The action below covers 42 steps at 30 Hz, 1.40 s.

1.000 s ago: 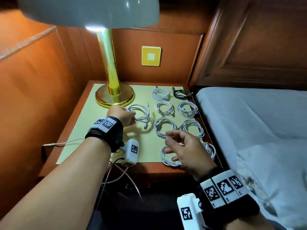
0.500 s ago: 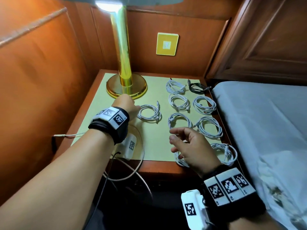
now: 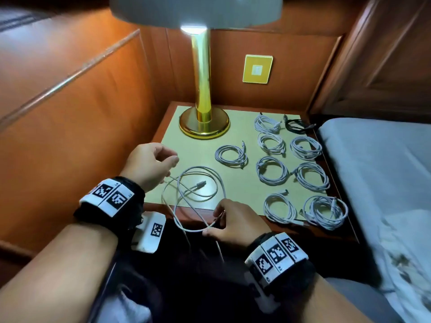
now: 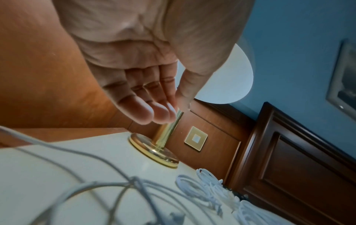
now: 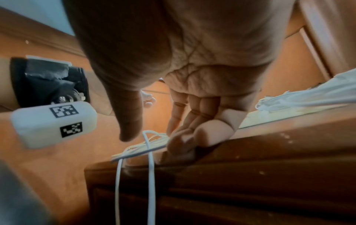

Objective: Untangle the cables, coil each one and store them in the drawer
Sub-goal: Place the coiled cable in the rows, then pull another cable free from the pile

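A loose white cable lies in wide loops on the front of the yellow mat and hangs over the nightstand's front edge. My right hand grips its strands at that edge; in the right wrist view the curled fingers press on the cable. My left hand hovers above the mat's left side with loosely curled fingers; the left wrist view shows nothing between those fingers. Several coiled white cables and one black coil lie in rows on the right.
A brass lamp stands at the back of the nightstand. Wood panelling closes the left side and a bed runs along the right. The dark wooden front drops below the tabletop edge.
My left hand drew back from the coil it laid by the lamp. A loose cable now lies looped on the mat's front, and my right hand dropped to the edge and took hold of it.
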Motion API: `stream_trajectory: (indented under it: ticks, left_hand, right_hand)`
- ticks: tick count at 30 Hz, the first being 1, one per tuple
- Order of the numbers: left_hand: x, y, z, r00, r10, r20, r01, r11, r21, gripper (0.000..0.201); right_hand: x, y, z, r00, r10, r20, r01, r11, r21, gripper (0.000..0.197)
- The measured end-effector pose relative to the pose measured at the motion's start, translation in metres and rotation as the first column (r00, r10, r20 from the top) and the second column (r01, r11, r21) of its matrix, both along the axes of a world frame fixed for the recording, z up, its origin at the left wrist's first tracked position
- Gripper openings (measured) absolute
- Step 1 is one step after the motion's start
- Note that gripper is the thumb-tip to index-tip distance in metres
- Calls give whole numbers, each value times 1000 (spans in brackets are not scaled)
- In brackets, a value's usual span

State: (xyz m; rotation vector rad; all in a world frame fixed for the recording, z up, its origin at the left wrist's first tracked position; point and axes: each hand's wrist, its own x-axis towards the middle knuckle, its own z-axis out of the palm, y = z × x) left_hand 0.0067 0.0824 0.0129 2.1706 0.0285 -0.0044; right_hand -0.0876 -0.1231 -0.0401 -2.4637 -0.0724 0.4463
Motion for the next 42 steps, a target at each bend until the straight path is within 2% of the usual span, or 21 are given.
stream_trajectory:
  ticks: [2, 3, 5, 7, 10, 13, 17, 20, 22, 25, 27, 30, 33, 34, 37, 42]
  left_hand:
    - [-9, 6, -8, 996, -55, -65, 59, 996, 61, 3]
    - [-13, 7, -13, 989, -104, -103, 114, 988, 103, 3]
    - [-21, 7, -24, 958, -230, -172, 269, 928, 259, 6]
    - [-26, 8, -32, 932, -298, -204, 355, 859, 369, 13]
    - [-25, 8, -41, 918, -346, -192, 395, 841, 370, 21]
    - [-23, 8, -46, 914, -377, -152, 406, 826, 391, 11]
    - [-21, 6, -42, 948, -319, 8, 307, 920, 242, 7]
    - [-20, 10, -32, 973, -203, 106, 199, 979, 47, 8]
    - [-19, 13, -27, 978, -160, 131, 167, 985, -44, 10]
    - [-18, 19, -23, 984, -138, 116, 152, 981, -121, 12]
    - [-16, 23, -20, 989, -120, 90, 134, 975, -174, 17]
    - [-14, 24, -17, 995, -85, 56, 99, 947, -305, 27]
    - [-14, 22, -13, 997, -69, 19, 71, 895, -441, 31]
    - [-14, 22, -12, 997, -68, 20, 70, 886, -458, 30]
    - [-14, 21, -12, 995, -74, 63, 94, 899, -428, 24]
    - [-16, 16, -11, 995, -77, 70, 101, 870, -482, 15]
  right_hand:
    - [1, 11, 0, 999, 40, -2, -40, 995, -87, 39]
    - [1, 16, 0, 998, 57, 10, -55, 990, -131, 32]
    - [1, 23, 0, 997, 62, 37, -54, 981, -187, 17]
    - [1, 27, 0, 998, 43, 41, -34, 980, -195, 14]
    - [3, 29, -1, 999, 1, 44, 6, 987, -161, 10]
    - [7, 29, 1, 993, -90, 81, 98, 991, -88, 9]
    - [14, 20, 9, 944, -308, 117, 300, 951, 80, 9]
    - [17, 14, 15, 865, -489, 113, 432, 840, 329, 8]
    - [18, 14, 21, 816, -570, 93, 450, 728, 517, 14]
    - [17, 12, 32, 796, -606, -15, 418, 531, 737, 19]
    - [16, 10, 34, 792, -610, -34, 405, 481, 778, 18]
    - [16, 7, 30, 775, -630, 48, 370, 514, 774, 7]
    - [15, 6, 28, 741, -664, 102, 345, 506, 790, 8]
    - [15, 5, 29, 725, -677, 127, 344, 515, 785, 9]
    - [14, 2, 28, 697, -676, 241, 344, 609, 715, 17]
    - [12, 1, 26, 719, -612, 331, 319, 713, 625, 19]
